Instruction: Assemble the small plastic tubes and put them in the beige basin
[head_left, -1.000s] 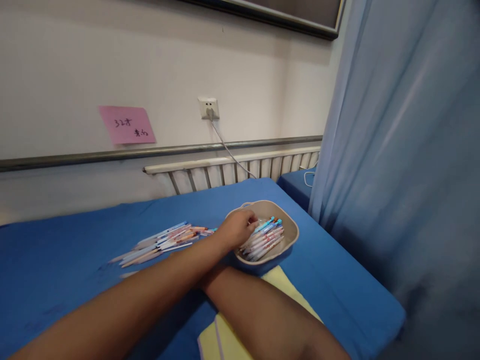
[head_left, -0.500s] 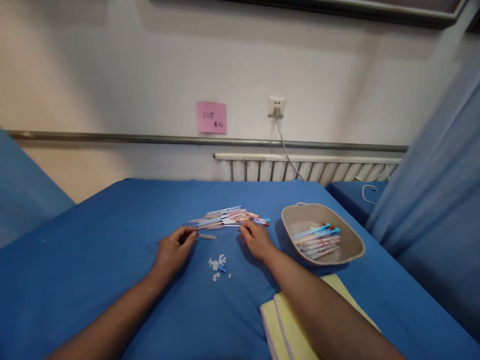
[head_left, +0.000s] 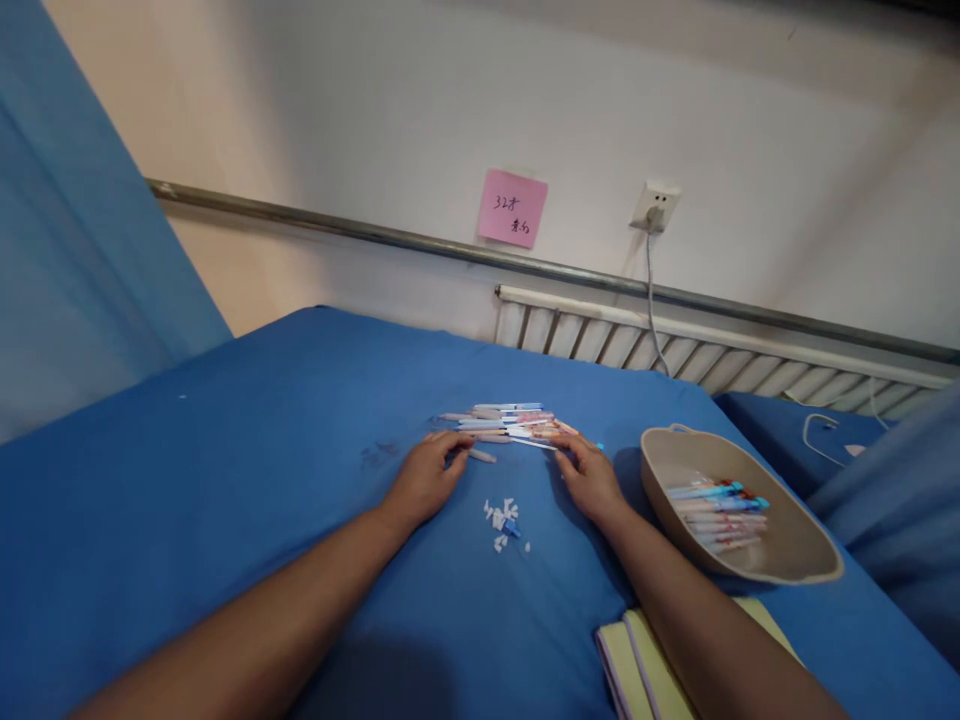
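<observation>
My left hand (head_left: 429, 480) rests on the blue sheet at the left end of a pile of pens (head_left: 499, 424). Its thumb and fingers are apart, beside a loose pale pen (head_left: 481, 456); whether they touch it I cannot tell. At the pile's right end is my right hand (head_left: 589, 478), its fingers curved and apart from the thumb. A thin white stick (head_left: 534, 443) ends at these fingertips, with no clear grip on it. Between my forearms lie small white scraps (head_left: 500, 514) and a small blue piece (head_left: 511, 528).
A beige basket (head_left: 814, 545) holding several pens (head_left: 724, 515) stands to the right. Folded yellow cloth (head_left: 637, 665) lies partly under my right forearm. Behind the blue-covered bed (head_left: 300, 400) are a radiator (head_left: 600, 335), a metal rail (head_left: 375, 232) and a socket (head_left: 654, 207) with a cord.
The view has tilted and turned left, so everything sits further right in it. My left hand has come closer to the loose pale pen. My right hand stays by the pile's right end.
</observation>
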